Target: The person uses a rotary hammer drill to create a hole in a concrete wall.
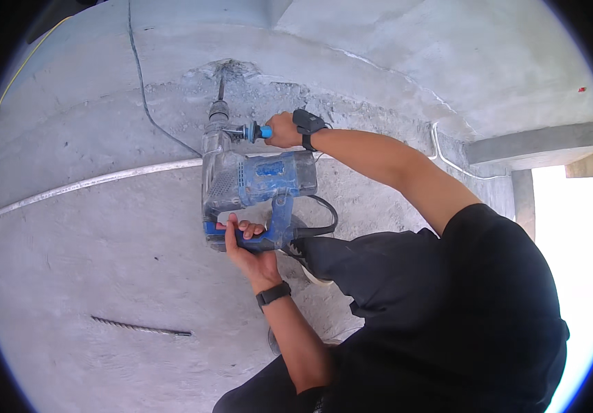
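Note:
A blue and grey rotary hammer [258, 175] with an auxiliary side handle [254, 132] is held in both hands. My left hand [252, 244] is closed around its rear handle, palm side up, thumb along the edge. My right hand [284, 131] grips the blue end of the side handle. From the chuck [219, 110] a metal bit [221, 88] points away from me, its tip at a rough, chipped spot [231, 69] in the concrete. Whether the bit is turning cannot be seen.
A loose spiral drill bit [141, 326] lies on the dusty concrete floor [69, 282]. A pale pipe [90, 182] runs along the floor behind the tool. A dark cable [139, 76] and a yellow cord [7, 89] hang at the left. My bent leg [372, 268] is close beside the tool's power cord [331, 210].

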A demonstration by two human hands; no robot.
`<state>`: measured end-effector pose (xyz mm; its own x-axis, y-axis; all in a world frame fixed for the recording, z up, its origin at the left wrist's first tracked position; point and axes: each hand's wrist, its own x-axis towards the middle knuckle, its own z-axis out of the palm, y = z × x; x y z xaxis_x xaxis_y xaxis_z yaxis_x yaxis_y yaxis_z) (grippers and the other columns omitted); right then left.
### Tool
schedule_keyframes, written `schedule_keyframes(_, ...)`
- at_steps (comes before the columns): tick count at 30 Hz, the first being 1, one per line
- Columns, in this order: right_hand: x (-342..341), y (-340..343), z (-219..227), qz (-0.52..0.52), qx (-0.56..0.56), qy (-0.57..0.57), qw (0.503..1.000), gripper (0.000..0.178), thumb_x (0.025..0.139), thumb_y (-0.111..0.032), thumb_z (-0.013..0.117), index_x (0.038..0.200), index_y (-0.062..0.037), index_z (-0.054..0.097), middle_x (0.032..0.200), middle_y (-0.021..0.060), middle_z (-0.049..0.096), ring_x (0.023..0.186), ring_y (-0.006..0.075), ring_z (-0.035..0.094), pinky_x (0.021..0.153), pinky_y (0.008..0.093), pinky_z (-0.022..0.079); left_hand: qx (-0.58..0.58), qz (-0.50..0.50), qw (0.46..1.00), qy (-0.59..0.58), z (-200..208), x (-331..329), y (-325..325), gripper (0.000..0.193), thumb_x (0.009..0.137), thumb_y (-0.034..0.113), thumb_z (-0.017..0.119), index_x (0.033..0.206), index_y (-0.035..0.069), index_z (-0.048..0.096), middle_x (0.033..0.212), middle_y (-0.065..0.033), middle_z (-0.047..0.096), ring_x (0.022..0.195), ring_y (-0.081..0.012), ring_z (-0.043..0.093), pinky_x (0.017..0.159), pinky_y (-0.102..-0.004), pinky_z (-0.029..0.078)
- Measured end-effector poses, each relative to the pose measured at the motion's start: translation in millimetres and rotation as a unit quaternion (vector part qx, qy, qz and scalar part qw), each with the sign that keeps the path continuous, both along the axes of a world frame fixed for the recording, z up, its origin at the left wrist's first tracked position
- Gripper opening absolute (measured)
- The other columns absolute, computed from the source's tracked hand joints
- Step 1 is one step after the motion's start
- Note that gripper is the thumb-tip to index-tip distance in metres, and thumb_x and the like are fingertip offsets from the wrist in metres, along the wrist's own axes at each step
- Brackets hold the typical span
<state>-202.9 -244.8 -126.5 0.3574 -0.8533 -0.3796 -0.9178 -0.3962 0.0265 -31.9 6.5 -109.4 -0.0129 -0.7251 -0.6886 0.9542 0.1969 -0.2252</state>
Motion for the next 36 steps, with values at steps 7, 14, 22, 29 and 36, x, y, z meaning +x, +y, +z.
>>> schedule_keyframes(7,14.7,-9.2,15.9,0.012,0.022,0.013,1.0,0.021,0.069,-0.027,0.069,0.08,-0.0088,0.071,0.069,0.0164,0.067,0.067,0.0337,0.067,0.065,0.0429,0.053,-0.009,0.003,1.0,0.002,-4.6,-15.4,-0.7,0.007,0.091,0.016,0.056,0.096,0.01,0.058,0.063,0.0043,0.046,0.057,-0.0061,0.045,0.056,-0.0236,0.04)
schedule_keyframes(14,-6.0,-32.4,1.0,0.037,0.024,0.01,0.999,0.024,0.068,-0.03,0.071,0.076,-0.0069,0.07,0.07,0.0187,0.066,0.069,0.0346,0.067,0.066,0.0429,0.054,0.0,0.002,1.0,0.02,-0.7,-25.3,-13.4,0.011,0.094,0.021,0.054,0.087,0.012,0.055,0.06,0.0061,0.043,0.054,-0.0061,0.042,0.055,-0.0254,0.039)
schedule_keyframes(22,-8.1,-23.7,26.7,0.062,0.033,0.049,0.996,0.029,0.07,-0.038,0.068,0.079,-0.0111,0.072,0.072,0.0157,0.068,0.07,0.0318,0.068,0.066,0.0411,0.053,-0.029,0.041,0.999,0.019,12.5,-38.2,-4.9,0.021,0.093,0.019,0.055,0.074,0.014,0.049,0.058,0.006,0.041,0.05,-0.0065,0.039,0.052,-0.0237,0.037)
schedule_keyframes(29,1.1,-29.8,24.5,0.056,0.106,-0.033,0.992,0.028,0.07,-0.035,0.073,0.078,-0.0075,0.07,0.069,0.0138,0.068,0.068,0.0289,0.068,0.066,0.0404,0.053,0.086,0.066,0.994,-0.016,39.7,-39.3,-12.7,0.024,0.089,0.015,0.059,0.071,0.016,0.043,0.057,0.0073,0.035,0.046,-0.0053,0.036,0.047,-0.0227,0.035)
schedule_keyframes(36,1.4,-19.8,18.1,-0.004,0.089,-0.002,0.996,0.023,0.07,-0.028,0.071,0.073,-0.0049,0.069,0.062,0.0146,0.065,0.062,0.0312,0.066,0.062,0.0419,0.052,0.066,0.006,0.998,0.013,16.7,-3.6,-12.1,0.008,0.089,0.013,0.058,0.082,0.012,0.054,0.057,0.0078,0.036,0.048,-0.0047,0.037,0.048,-0.0222,0.035)
